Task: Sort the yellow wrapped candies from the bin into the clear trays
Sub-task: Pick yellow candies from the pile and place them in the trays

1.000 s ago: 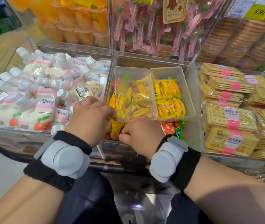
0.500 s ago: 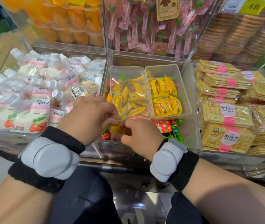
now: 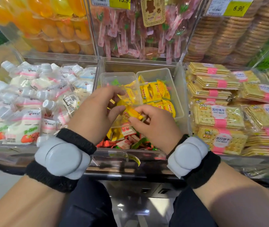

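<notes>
Both hands' grip (image 3: 127, 113) pinches yellow candy (image 3: 133, 113).

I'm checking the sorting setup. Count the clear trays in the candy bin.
2. The left clear tray sits in the bin behind the left hand; the right clear tray sits beside it, touching. No other is visible.

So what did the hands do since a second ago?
Both hands came up out of the bin. The left hand and the right hand now pinch a yellow candy together, above the near end of the left tray. Earlier they were low, digging among the loose candies. Both clear trays sit where they were, the right tray just as full.
</notes>
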Demonstrator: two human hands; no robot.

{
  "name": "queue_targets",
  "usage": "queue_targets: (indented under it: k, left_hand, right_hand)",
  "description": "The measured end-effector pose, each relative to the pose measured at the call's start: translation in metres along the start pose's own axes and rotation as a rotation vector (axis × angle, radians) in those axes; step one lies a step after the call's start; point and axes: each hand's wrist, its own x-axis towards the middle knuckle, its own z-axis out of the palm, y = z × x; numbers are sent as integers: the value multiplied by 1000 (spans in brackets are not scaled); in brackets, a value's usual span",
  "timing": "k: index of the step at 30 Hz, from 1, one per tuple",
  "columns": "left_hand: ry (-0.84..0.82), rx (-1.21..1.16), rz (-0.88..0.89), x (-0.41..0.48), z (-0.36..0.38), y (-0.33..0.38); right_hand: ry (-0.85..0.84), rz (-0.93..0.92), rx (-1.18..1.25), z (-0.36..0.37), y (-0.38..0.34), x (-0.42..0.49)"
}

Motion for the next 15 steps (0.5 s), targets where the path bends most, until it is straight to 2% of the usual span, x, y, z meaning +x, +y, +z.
queue_targets:
  k: [5, 11, 15]
  left_hand:
    - [1, -79, -48, 14, 17, 8]
    - [5, -144, -110, 29, 36, 15]
    - [-16, -169, -146, 42, 54, 17]
  right_hand:
    - [108, 83, 29, -18, 14, 2]
    - [182, 107, 61, -32, 20, 12]
    - [300, 97, 64, -39, 21, 26]
